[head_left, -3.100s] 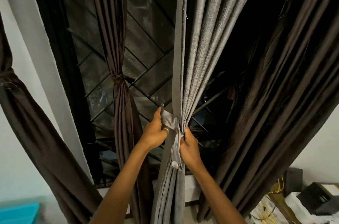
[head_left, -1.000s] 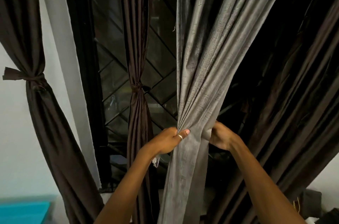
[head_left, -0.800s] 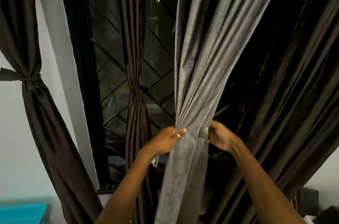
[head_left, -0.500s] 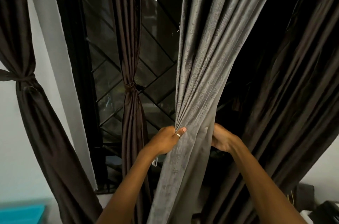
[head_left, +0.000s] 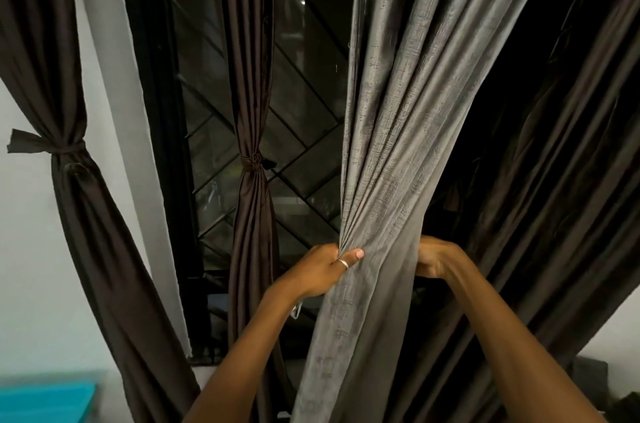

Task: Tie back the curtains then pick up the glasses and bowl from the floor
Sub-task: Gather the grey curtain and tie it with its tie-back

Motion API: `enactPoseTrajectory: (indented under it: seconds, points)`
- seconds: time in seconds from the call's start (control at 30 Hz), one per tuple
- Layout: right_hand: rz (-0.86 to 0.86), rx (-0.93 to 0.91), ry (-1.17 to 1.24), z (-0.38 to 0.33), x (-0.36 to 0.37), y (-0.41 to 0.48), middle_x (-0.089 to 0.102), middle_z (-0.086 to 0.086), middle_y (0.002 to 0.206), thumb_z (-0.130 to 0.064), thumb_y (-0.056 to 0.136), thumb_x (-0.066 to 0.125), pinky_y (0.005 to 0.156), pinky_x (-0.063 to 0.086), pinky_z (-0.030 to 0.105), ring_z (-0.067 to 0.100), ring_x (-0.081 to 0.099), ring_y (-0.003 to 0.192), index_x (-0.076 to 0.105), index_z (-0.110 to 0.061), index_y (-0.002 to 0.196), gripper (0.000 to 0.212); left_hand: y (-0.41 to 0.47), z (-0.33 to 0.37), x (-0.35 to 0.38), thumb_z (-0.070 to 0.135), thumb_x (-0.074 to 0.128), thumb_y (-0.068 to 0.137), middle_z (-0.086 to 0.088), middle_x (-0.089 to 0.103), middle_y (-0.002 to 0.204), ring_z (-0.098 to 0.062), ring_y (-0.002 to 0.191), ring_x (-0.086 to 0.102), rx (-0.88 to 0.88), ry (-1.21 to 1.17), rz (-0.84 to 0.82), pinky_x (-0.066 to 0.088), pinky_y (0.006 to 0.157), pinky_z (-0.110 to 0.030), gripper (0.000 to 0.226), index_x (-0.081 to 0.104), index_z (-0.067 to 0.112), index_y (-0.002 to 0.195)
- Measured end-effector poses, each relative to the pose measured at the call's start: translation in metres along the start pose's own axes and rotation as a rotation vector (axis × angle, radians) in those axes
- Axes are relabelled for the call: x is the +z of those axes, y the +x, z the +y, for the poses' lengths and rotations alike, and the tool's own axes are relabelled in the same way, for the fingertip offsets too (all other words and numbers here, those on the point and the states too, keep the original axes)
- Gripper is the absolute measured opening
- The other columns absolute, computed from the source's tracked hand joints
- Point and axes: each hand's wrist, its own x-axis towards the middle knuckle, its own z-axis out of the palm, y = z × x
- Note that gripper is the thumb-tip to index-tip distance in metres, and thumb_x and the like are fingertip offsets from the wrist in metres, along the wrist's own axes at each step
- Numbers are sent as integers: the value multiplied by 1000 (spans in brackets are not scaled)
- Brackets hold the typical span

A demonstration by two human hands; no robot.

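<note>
A grey curtain (head_left: pixel 391 145) hangs in front of me, gathered into folds at waist height. My left hand (head_left: pixel 318 272) grips its left edge, with the ringed thumb pressed on the front of the cloth. My right hand (head_left: pixel 433 260) holds the right side from behind, its fingers hidden by the fabric. A dark brown curtain (head_left: pixel 251 215) left of it is knotted at its middle, and another brown curtain (head_left: pixel 69 180) at the far left is tied with a band. A loose brown curtain (head_left: pixel 554 180) hangs to the right. No glasses or bowl are in view.
Behind the curtains is a dark window with a diagonal metal grille (head_left: pixel 304 132). A white wall strip (head_left: pixel 114 111) runs down at the left. A turquoise object (head_left: pixel 45 402) lies at the bottom left, and dark items (head_left: pixel 595 374) sit at the bottom right.
The grey tie strip my hands held three seconds ago is gone from the front; both hands now gather the curtain. Over the last second, only the view shifted slightly.
</note>
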Motion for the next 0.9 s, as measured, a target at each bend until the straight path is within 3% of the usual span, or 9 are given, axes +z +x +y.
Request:
enactPoseTrajectory:
  seconds: [0.1,0.33,0.4,0.43,0.5,0.53,0.6,0.77,0.9]
  points:
    - [-6,-8,3,3,-2,0,74,15,110,-12,100,59,100,54,48,30,69,104,74,-7,102,15,0,0,3,65,46,97,11,25,51,-7,42,24,7,-13,-5,27,49,-26,57,29,24,61]
    - [176,-112,-402,0,3,5,64,5,92,-7,101,58,72,55,24,15,63,84,64,-16,89,16,8,-8,15,72,41,95,9,31,51,-9,44,29,-49,33,143,31,54,-33,62,31,21,62]
    - [170,-113,-348,-1,-1,7,55,0,85,-14,97,68,83,53,30,4,58,76,54,-22,81,23,7,-5,17,69,41,96,8,33,51,-11,43,30,-56,53,169,30,53,-33,62,30,20,61]
    - [152,-131,-385,-2,-4,7,52,-1,84,-32,86,81,90,49,33,0,58,74,53,-19,79,31,7,-4,18,68,42,97,8,34,52,-11,44,31,-58,59,180,30,53,-32,62,31,19,60]
    - [121,-210,-584,-3,-9,3,53,-8,98,-49,75,87,99,43,31,-8,56,90,59,-19,99,48,7,-1,18,66,42,98,6,36,56,-12,45,33,-56,79,194,32,53,-31,62,32,18,60]
    - [125,-269,-624,-4,-10,1,53,-13,110,-41,83,82,102,43,30,-5,53,106,58,-26,115,42,7,0,19,65,42,99,5,37,57,-13,46,35,-51,91,198,33,54,-31,63,32,17,60]
    - [128,-356,-631,-5,-12,-3,53,-19,120,-27,93,74,103,43,29,5,51,119,55,-39,119,35,8,0,21,65,41,99,4,37,58,-14,48,36,-49,102,205,34,54,-31,63,33,17,60]
    - [79,-433,-573,-1,-18,-11,52,-26,126,-18,94,72,95,44,13,-11,51,114,50,-45,124,46,8,-5,22,68,40,97,5,36,53,-14,46,34,-74,95,212,31,52,-33,62,32,17,62]
    - [93,-476,-575,3,-17,-13,59,-29,120,-20,93,74,91,50,12,-10,57,111,55,-43,124,43,8,-3,22,67,40,98,6,34,52,-13,45,31,-69,90,207,30,52,-33,61,31,19,61]
